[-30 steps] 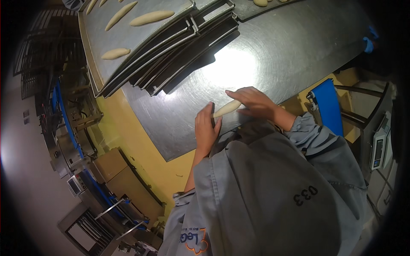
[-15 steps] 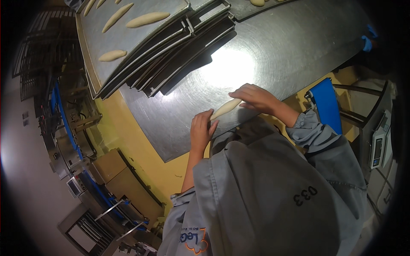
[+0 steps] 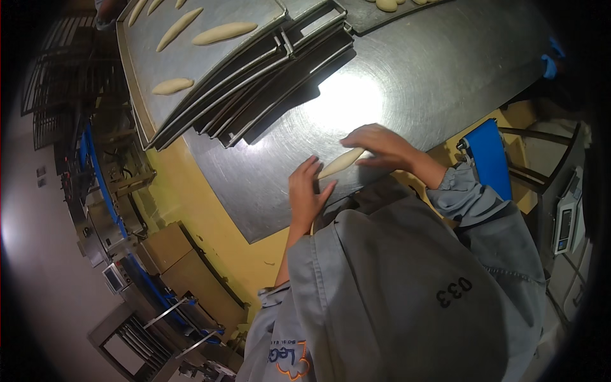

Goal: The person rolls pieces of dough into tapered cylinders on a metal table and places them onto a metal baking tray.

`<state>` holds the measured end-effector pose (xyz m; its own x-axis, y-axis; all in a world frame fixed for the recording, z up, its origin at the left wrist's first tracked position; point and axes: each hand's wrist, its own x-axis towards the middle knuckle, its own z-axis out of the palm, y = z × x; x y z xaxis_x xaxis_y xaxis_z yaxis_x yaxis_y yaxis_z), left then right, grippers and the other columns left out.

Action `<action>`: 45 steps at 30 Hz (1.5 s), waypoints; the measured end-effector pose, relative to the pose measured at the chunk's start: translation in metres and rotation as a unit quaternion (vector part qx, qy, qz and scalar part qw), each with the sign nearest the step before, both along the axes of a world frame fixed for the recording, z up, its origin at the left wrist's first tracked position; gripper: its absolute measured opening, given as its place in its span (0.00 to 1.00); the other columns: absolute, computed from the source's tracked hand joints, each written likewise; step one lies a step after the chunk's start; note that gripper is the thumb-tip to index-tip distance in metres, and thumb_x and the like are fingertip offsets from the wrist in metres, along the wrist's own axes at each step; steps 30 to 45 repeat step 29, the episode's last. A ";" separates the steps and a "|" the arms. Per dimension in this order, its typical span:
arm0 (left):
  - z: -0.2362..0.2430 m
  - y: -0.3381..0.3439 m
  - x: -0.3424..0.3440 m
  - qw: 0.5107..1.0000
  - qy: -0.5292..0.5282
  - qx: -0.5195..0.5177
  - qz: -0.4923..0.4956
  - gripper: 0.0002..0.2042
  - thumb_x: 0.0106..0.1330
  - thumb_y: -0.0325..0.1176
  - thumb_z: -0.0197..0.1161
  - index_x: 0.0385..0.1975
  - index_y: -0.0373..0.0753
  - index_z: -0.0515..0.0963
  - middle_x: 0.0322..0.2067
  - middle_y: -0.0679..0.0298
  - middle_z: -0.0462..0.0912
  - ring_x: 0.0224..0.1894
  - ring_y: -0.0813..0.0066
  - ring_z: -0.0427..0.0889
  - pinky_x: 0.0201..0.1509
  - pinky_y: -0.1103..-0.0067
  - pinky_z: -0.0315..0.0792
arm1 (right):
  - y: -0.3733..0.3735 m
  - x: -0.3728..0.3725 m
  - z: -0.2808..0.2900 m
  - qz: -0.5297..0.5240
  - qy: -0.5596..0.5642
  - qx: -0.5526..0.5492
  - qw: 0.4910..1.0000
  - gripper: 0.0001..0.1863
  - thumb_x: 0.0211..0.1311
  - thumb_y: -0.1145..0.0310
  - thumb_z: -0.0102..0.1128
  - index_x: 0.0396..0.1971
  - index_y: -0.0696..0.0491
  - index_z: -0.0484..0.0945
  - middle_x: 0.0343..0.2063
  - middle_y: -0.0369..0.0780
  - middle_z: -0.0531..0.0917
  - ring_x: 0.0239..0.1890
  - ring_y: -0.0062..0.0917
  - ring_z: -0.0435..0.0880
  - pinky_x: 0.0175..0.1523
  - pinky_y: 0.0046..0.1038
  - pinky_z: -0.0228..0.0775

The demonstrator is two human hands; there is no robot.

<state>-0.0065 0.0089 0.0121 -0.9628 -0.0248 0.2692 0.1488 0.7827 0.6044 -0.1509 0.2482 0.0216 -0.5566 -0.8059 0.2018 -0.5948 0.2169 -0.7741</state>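
Note:
A spindle-shaped piece of dough [image 3: 340,163] with tapered ends lies on the metal table [image 3: 267,191] in front of me. My left hand [image 3: 307,191] is at its left end, thumb and fingers spread apart with the tip between them. At the right end my right hand [image 3: 383,148] arches over the dough, its thumb apart from the fingers; that tip is partly hidden under the palm. Neither hand is closed round the piece. Beyond, on the top tray [image 3: 143,83] of a stack, lie several similar pieces, one being a long dough piece [image 3: 224,33].
Rounded dough pieces [image 3: 386,5] sit on a dark tray at the far edge. A blue conveyor belt [image 3: 487,159] and a scale [image 3: 565,219] stand to the right. On the left are machinery with a blue belt [image 3: 102,172] and a brown box [image 3: 164,245].
My left hand has opened wider, its thumb and fingers farther from the dough. My right hand stays over the other end. The whole view has shifted slightly.

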 end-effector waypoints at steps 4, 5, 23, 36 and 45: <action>-0.009 0.021 -0.011 0.996 -0.082 0.027 -0.011 0.34 0.55 0.33 0.80 0.63 0.39 0.73 0.52 0.53 0.85 0.54 0.50 0.81 0.60 0.62 0.73 | -0.014 0.007 -0.001 0.055 -0.106 0.058 0.991 0.40 0.58 0.65 0.73 0.72 0.43 0.70 0.49 0.43 0.85 0.51 0.41 0.82 0.58 0.40 0.72; -0.015 0.019 -0.009 0.995 -0.092 0.025 -0.009 0.34 0.56 0.32 0.79 0.64 0.39 0.73 0.50 0.53 0.85 0.53 0.50 0.81 0.59 0.62 0.73 | -0.016 0.006 -0.002 0.048 -0.119 0.058 0.990 0.41 0.56 0.68 0.74 0.72 0.43 0.69 0.47 0.44 0.86 0.47 0.41 0.84 0.55 0.39 0.74; 0.005 -0.007 0.000 0.981 -0.180 0.064 -0.033 0.28 0.64 0.29 0.68 0.66 0.39 0.73 0.44 0.51 0.84 0.48 0.50 0.81 0.55 0.62 0.74 | -0.027 0.011 -0.004 0.055 -0.046 0.058 0.996 0.37 0.58 0.73 0.71 0.70 0.43 0.73 0.37 0.43 0.83 0.40 0.41 0.83 0.47 0.39 0.76; 0.001 -0.059 -0.050 0.883 -0.382 0.208 -0.176 0.20 0.63 0.36 0.74 0.56 0.44 0.83 0.44 0.58 0.89 0.47 0.61 0.88 0.56 0.73 0.78 | -0.057 -0.060 0.007 0.150 -0.217 0.225 0.938 0.29 0.60 0.64 0.75 0.63 0.47 0.80 0.50 0.43 0.89 0.53 0.34 0.87 0.61 0.35 0.75; 0.001 -0.059 -0.050 0.883 -0.382 0.208 -0.176 0.20 0.63 0.36 0.74 0.56 0.44 0.83 0.44 0.58 0.89 0.47 0.61 0.88 0.56 0.73 0.78 | -0.057 -0.060 0.007 0.150 -0.217 0.225 0.938 0.29 0.60 0.64 0.75 0.63 0.47 0.80 0.50 0.43 0.89 0.53 0.34 0.87 0.61 0.35 0.75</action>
